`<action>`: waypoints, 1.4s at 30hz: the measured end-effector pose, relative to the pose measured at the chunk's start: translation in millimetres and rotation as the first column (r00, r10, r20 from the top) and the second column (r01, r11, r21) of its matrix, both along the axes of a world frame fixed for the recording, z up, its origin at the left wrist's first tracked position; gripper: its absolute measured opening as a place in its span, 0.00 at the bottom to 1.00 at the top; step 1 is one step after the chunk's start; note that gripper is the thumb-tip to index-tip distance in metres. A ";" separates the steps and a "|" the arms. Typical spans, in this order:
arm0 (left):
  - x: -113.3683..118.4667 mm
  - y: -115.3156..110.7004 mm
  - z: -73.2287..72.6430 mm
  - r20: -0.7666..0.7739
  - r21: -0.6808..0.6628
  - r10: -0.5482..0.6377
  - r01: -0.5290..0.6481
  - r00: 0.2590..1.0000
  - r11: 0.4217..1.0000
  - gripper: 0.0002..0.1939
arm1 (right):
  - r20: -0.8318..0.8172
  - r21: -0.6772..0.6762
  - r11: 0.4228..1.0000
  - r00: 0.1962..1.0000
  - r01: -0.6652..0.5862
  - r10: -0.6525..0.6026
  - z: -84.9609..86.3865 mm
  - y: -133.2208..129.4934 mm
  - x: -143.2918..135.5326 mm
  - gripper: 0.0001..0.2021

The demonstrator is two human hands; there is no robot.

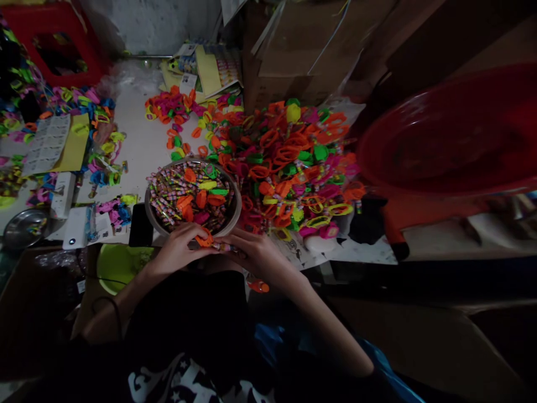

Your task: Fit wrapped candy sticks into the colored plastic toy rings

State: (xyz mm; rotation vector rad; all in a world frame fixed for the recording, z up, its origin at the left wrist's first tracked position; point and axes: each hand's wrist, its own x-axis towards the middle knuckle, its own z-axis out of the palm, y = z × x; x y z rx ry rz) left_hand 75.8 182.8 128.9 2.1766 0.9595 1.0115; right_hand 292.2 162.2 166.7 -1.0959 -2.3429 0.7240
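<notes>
In the head view, my left hand (183, 246) pinches an orange plastic piece (204, 239) just in front of a round bowl (238, 206). My right hand (248, 246) holds a thin patterned stick (224, 246) whose end meets the orange piece. Both hands are close together at the bowl's near rim. Many patterned sticks (165, 196) fill the bowl, with orange, green, yellow and pink pieces lying on top. An orange item (258, 286) shows below my right wrist.
Right of the bowl rises a large heap of colourful pieces (289, 162). A red basin (453, 134) is at the right, cardboard boxes (293, 56) behind. Leftward are a black phone (141, 225), a white device (75, 228), a green bowl (115, 268) and a metal bowl (20, 229).
</notes>
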 end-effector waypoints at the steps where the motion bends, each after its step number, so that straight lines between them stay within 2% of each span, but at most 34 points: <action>1: -0.8 -0.5 1.5 -0.016 -0.011 -0.005 0.005 1.000 1.000 0.12 | 0.013 0.011 1.000 1.000 -0.001 0.001 0.4 -0.2 -0.4 0.12; 5: -5.1 -1.7 10.3 -0.124 -0.051 -0.068 0.062 0.990 0.997 0.11 | 0.048 0.022 1.000 0.999 -0.018 0.017 2.8 -0.7 -1.8 0.13; 9: -8.9 -2.3 17.5 -0.209 -0.036 -0.120 0.115 0.971 0.993 0.10 | 0.062 0.018 0.999 0.998 -0.030 0.029 5.6 -1.7 -2.3 0.13; 18: -10.0 -5.4 16.4 -0.321 0.031 -0.134 0.151 0.938 0.988 0.12 | 0.078 0.016 0.998 0.995 -0.067 0.066 3.6 -4.0 -1.4 0.14; 24: -11.7 -5.5 19.4 -0.457 0.152 -0.142 0.235 0.878 0.960 0.09 | 0.123 -0.023 0.998 0.990 -0.063 0.065 1.8 -9.4 -2.9 0.19; 28: -9.9 -5.4 22.4 -0.456 0.160 -0.119 0.213 0.882 0.964 0.03 | 0.110 -0.075 0.996 0.992 -0.053 0.061 -0.4 -10.6 -4.7 0.24; 34: -10.9 -10.0 17.6 -0.404 0.063 -0.148 0.189 0.903 0.980 0.05 | 0.143 -0.048 0.995 0.985 -0.086 0.092 -6.0 -14.6 -6.7 0.27; 38: -12.6 -12.3 14.0 -0.329 -0.081 -0.172 0.153 0.928 0.985 0.06 | 0.161 0.019 0.997 0.984 -0.080 0.076 -8.2 -18.7 -6.7 0.26; 42: -9.3 -13.1 13.1 -0.216 -0.231 -0.193 0.142 0.957 0.963 0.07 | 0.131 0.038 0.997 0.990 -0.064 0.059 -8.2 -20.8 -6.5 0.25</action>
